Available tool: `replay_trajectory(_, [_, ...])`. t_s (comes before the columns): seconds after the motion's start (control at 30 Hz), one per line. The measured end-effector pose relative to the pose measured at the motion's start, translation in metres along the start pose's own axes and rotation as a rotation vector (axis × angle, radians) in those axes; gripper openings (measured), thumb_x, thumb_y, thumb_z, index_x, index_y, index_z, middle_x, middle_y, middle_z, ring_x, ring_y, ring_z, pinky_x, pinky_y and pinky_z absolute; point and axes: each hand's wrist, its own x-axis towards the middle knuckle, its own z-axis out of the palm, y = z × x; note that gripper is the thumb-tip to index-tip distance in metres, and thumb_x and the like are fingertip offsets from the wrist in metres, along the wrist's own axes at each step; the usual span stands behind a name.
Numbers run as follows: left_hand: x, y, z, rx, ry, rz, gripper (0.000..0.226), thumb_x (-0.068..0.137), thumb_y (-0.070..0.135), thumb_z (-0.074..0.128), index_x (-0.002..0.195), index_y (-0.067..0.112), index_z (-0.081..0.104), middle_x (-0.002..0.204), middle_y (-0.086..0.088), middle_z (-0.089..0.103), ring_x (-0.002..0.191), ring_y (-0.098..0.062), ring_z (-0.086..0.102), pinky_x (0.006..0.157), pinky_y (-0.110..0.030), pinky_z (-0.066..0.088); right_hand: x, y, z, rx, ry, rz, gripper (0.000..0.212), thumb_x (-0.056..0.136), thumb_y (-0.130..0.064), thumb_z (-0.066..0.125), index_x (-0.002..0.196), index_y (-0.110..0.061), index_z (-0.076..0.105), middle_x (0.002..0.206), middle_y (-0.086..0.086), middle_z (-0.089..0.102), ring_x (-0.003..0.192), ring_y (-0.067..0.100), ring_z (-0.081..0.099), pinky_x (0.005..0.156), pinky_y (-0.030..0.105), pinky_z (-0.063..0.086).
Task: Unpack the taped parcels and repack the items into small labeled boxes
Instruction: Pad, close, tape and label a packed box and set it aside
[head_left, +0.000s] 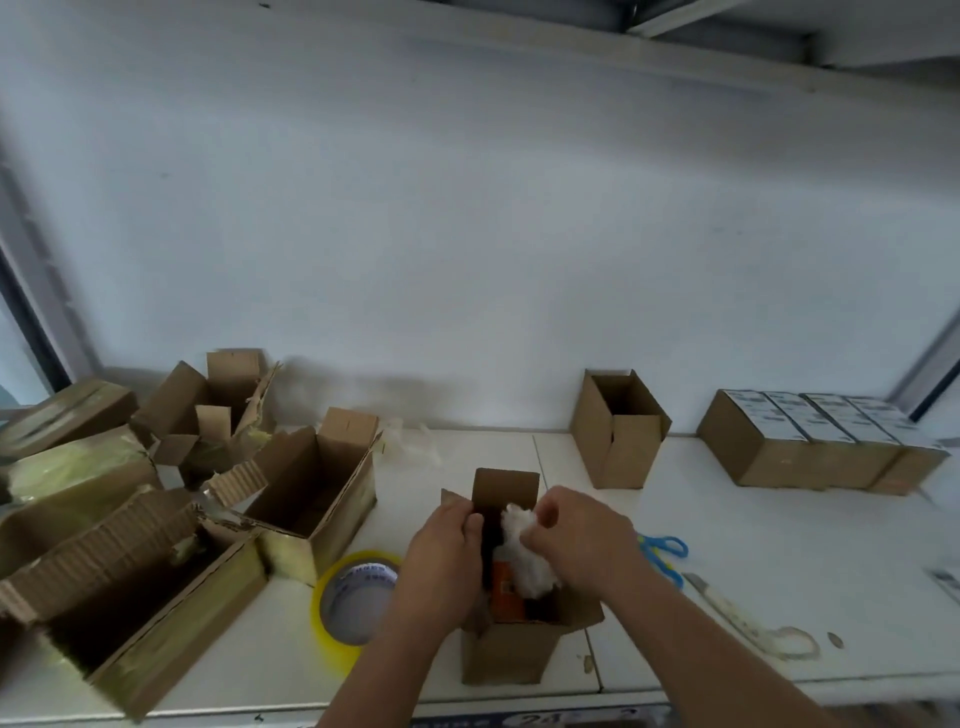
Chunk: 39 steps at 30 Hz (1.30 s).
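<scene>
Looks like a packing or shipping room. White worktable against a bare wall; torn-open cartons heaped at the table's left end, a row of labelled boxes at its right, tape roll, scissors and box knife along its front.

Dim, soft blur, edges bowed, faint shadows
</scene>
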Motion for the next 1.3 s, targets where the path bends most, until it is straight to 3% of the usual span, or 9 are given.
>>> replay_trajectory(0.07, [-0.004, 0.0, 0.007, 0.008, 0.032, 0.001, 0.021, 0.104, 0.019, 0.038, 0.086, 0.018, 0.049, 0.09, 0.001, 0.053, 0.076, -0.013, 0.047, 0.066, -0.025, 0.032, -0.005, 0.005, 0.015, -0.177, 0.086, 0.01, 0.011, 0.09, -0.041, 0.051, 0.096, -0.035, 0.044, 0.085, -0.01, 0.047, 0.098, 0.015, 0.052, 0.099, 0.035, 0.032])
replay_trajectory(0.23, [-0.005, -0.003, 0.015, 0.045, 0.076, -0.01, 0.021, 0.104, 0.02, 0.036, 0.088, 0.014, 0.049, 0.086, 0.001, 0.051, 0.077, -0.017, 0.049, 0.065, -0.027, 0.03, -0.005, 0.014, 0.029, -0.126, 0.145, 0.045, 0.009, 0.089, -0.039, 0.052, 0.093, -0.037, 0.045, 0.092, -0.011, 0.048, 0.113, 0.015, 0.048, 0.108, 0.037, 0.028])
replay_trajectory(0.3, [-0.004, -0.005, 0.012, 0.069, 0.067, -0.028, 0.021, 0.104, 0.02, 0.035, 0.09, 0.012, 0.05, 0.086, -0.001, 0.05, 0.079, -0.019, 0.05, 0.065, -0.028, 0.03, -0.003, 0.018, 0.03, -0.151, 0.124, 0.059, 0.008, 0.09, -0.043, 0.056, 0.096, -0.038, 0.057, 0.117, -0.008, 0.048, 0.126, 0.016, 0.039, 0.109, 0.037, 0.028])
replay_trajectory(0.4, [-0.004, -0.006, 0.01, 0.092, 0.045, -0.023, 0.021, 0.105, 0.02, 0.033, 0.09, 0.013, 0.047, 0.085, -0.002, 0.049, 0.078, -0.019, 0.048, 0.065, -0.027, 0.028, -0.001, 0.022, 0.028, -0.114, 0.06, 0.127, 0.016, 0.089, -0.047, 0.059, 0.102, -0.039, 0.066, 0.147, -0.004, 0.032, 0.136, 0.022, 0.029, 0.109, 0.041, 0.031])
replay_trajectory(0.67, [-0.003, -0.008, 0.01, 0.139, 0.008, -0.018, 0.021, 0.105, 0.018, 0.034, 0.104, 0.012, 0.054, 0.103, -0.005, 0.058, 0.093, -0.021, 0.057, 0.07, -0.025, 0.033, -0.001, 0.026, 0.031, -0.15, 0.059, 0.008, 0.01, 0.097, -0.026, 0.052, 0.105, -0.032, 0.053, 0.156, 0.0, 0.015, 0.118, 0.014, 0.051, 0.096, 0.03, 0.048])
replay_trajectory(0.8, [-0.004, -0.008, 0.009, 0.163, -0.007, -0.007, 0.02, 0.104, 0.018, 0.034, 0.101, 0.013, 0.053, 0.099, -0.004, 0.057, 0.093, -0.021, 0.057, 0.075, -0.026, 0.039, 0.001, 0.028, 0.032, -0.217, -0.024, 0.014, 0.025, 0.1, -0.035, 0.048, 0.121, -0.042, 0.058, 0.163, 0.001, 0.004, 0.142, 0.024, 0.03, 0.113, 0.046, 0.031])
replay_trajectory(0.9, [-0.005, -0.008, 0.006, 0.18, -0.015, -0.001, 0.021, 0.104, 0.017, 0.034, 0.107, 0.014, 0.054, 0.105, -0.004, 0.059, 0.096, -0.019, 0.058, 0.081, -0.026, 0.042, 0.004, 0.027, 0.038, -0.251, -0.125, 0.049, 0.036, 0.101, -0.049, 0.036, 0.131, -0.044, 0.054, 0.164, 0.003, -0.005, 0.147, 0.028, 0.016, 0.116, 0.052, 0.022])
replay_trajectory(1.07, [-0.002, -0.007, 0.006, 0.197, -0.056, -0.029, 0.026, 0.104, 0.016, 0.033, 0.12, 0.016, 0.055, 0.122, -0.002, 0.059, 0.108, -0.017, 0.057, 0.094, -0.027, 0.043, 0.011, 0.024, 0.042, -0.281, -0.251, 0.141, 0.077, 0.084, -0.084, 0.015, 0.141, -0.042, 0.045, 0.163, 0.003, -0.014, 0.15, 0.03, -0.003, 0.116, 0.058, 0.007])
replay_trajectory(1.3, [-0.001, 0.001, 0.005, 0.214, -0.061, -0.066, 0.031, 0.105, 0.022, 0.034, 0.132, 0.015, 0.051, 0.132, -0.003, 0.056, 0.118, -0.017, 0.053, 0.096, -0.024, 0.038, 0.016, 0.015, 0.033, -0.202, -0.347, 0.252, 0.096, 0.081, -0.086, 0.022, 0.154, -0.023, 0.024, 0.164, 0.002, -0.004, 0.15, 0.029, -0.004, 0.117, 0.056, 0.005])
